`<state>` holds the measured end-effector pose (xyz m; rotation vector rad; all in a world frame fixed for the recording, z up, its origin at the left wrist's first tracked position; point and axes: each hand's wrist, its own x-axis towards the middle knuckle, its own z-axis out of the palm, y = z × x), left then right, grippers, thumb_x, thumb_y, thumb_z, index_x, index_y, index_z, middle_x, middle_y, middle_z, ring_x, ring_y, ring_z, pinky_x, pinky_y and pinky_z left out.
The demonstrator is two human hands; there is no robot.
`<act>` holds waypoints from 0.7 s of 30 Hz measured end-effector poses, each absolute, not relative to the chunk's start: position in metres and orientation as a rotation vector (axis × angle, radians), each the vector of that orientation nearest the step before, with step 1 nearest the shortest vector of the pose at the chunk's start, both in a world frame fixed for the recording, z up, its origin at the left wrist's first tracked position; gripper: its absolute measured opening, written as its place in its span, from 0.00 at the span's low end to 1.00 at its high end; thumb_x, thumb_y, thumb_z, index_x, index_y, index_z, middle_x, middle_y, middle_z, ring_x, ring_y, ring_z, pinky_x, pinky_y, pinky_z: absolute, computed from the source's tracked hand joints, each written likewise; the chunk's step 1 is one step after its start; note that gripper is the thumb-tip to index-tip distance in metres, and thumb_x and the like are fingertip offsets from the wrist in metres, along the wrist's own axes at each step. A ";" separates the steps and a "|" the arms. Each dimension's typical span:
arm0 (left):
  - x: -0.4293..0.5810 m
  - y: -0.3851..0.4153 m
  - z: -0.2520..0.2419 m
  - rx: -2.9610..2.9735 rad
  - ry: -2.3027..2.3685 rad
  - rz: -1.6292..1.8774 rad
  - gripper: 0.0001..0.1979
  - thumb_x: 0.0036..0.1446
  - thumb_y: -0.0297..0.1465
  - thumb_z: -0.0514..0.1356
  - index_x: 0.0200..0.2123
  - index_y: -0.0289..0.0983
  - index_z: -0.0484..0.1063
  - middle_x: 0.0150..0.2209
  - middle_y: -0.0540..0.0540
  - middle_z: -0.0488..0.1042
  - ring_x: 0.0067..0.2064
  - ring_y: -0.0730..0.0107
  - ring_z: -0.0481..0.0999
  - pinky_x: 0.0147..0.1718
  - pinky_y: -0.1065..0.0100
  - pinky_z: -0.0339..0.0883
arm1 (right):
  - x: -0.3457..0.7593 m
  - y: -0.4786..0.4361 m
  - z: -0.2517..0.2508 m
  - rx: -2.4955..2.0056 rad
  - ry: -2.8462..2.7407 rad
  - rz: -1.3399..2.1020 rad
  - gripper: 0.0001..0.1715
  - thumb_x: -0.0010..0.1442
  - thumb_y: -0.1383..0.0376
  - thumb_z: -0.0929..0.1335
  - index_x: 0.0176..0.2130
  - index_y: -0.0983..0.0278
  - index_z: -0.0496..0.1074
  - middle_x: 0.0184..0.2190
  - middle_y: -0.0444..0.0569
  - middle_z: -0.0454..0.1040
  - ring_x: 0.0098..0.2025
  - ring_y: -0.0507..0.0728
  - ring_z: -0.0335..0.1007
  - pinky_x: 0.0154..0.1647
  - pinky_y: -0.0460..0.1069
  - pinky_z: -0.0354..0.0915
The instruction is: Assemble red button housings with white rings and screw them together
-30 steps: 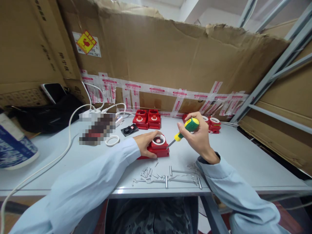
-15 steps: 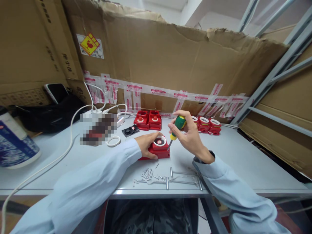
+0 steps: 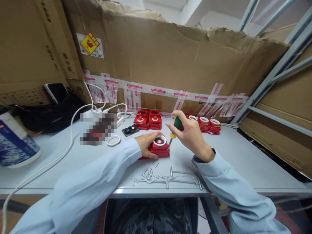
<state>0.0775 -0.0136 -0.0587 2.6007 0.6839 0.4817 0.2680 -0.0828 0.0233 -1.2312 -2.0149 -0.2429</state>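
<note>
A red housing [image 3: 159,151] with a white ring [image 3: 159,140] on top lies near the middle of the table. My left hand [image 3: 148,145] grips its left side. In my right hand [image 3: 190,135] is a screwdriver [image 3: 176,126] with a green and yellow handle, tilted, its tip at the housing's right corner. Loose screws [image 3: 147,173] lie in front of the housing, beside several metal T-shaped rods [image 3: 167,182]. A loose white ring [image 3: 113,140] and a black part [image 3: 130,130] are to the left of my left hand.
Behind are two red housings [image 3: 147,120]; several ringed ones [image 3: 204,124] stand back right. White cables [image 3: 71,136], a power strip [image 3: 120,121] and a blue-and-white container [image 3: 18,143] are left. Cardboard [image 3: 156,61] walls the back; a metal rack [image 3: 265,76] stands right.
The fingers of my right hand have shifted around the screwdriver's handle, and the hand has turned slightly. My left hand and the red housing have stayed in place.
</note>
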 end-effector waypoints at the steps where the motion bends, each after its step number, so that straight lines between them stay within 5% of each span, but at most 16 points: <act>1: 0.078 -0.013 -0.059 2.600 0.686 0.484 0.39 0.37 0.38 0.67 0.52 0.39 0.54 0.48 0.42 0.67 0.48 0.54 0.69 0.46 0.61 0.63 | 0.268 -0.083 0.022 -1.253 -2.008 -0.296 0.17 0.58 0.61 0.64 0.48 0.61 0.63 0.21 0.42 0.68 0.21 0.52 0.64 0.25 0.46 0.59; 9: 0.079 -0.010 -0.063 2.581 0.680 0.510 0.39 0.35 0.39 0.67 0.51 0.39 0.56 0.45 0.44 0.69 0.45 0.56 0.71 0.44 0.62 0.64 | 0.276 -0.088 0.030 -1.010 -2.131 0.215 0.19 0.60 0.65 0.60 0.52 0.60 0.57 0.29 0.43 0.67 0.27 0.51 0.68 0.32 0.46 0.66; 17: 0.078 -0.012 -0.061 2.595 0.671 0.516 0.38 0.36 0.39 0.66 0.51 0.39 0.55 0.46 0.43 0.68 0.45 0.56 0.71 0.44 0.62 0.64 | 0.266 -0.084 0.013 -1.144 -1.918 -0.300 0.17 0.54 0.62 0.67 0.44 0.60 0.64 0.24 0.40 0.66 0.23 0.49 0.62 0.25 0.44 0.60; 21: 0.078 -0.012 -0.062 2.589 0.677 0.519 0.38 0.36 0.39 0.67 0.51 0.40 0.55 0.46 0.43 0.68 0.45 0.56 0.71 0.44 0.62 0.63 | 0.273 -0.092 0.025 -1.059 -2.084 0.026 0.22 0.57 0.66 0.63 0.51 0.59 0.58 0.31 0.44 0.69 0.30 0.51 0.67 0.32 0.47 0.65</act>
